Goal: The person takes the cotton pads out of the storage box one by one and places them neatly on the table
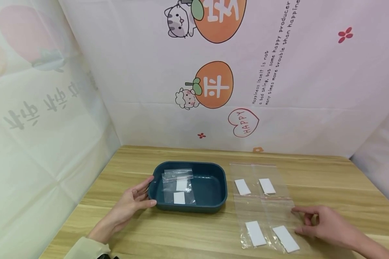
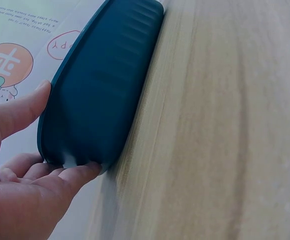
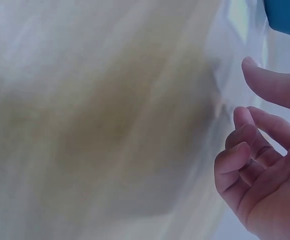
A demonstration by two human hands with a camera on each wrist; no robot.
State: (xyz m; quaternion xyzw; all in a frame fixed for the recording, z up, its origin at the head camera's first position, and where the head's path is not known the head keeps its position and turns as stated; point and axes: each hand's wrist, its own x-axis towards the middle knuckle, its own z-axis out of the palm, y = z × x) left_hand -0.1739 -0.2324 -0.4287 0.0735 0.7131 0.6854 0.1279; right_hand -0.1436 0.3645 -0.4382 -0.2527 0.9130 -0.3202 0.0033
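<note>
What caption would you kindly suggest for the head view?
Left hand holding the tub, right hand at the bags.

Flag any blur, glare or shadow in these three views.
Head: white cards look crisp, with small glints on the clear bags; left wrist: the teal container is readable, tabletop grain soft; right wrist: tabletop heavily blurred, dim patches, right hand clearer.

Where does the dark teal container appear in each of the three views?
Head: the dark teal container is at lower middle, with the left hand at its left end.
Left wrist: upper left of centre, beyond the fingers.
Right wrist: only a part, cut off at the top right corner.
Shared landmark: the wooden tabletop.
</note>
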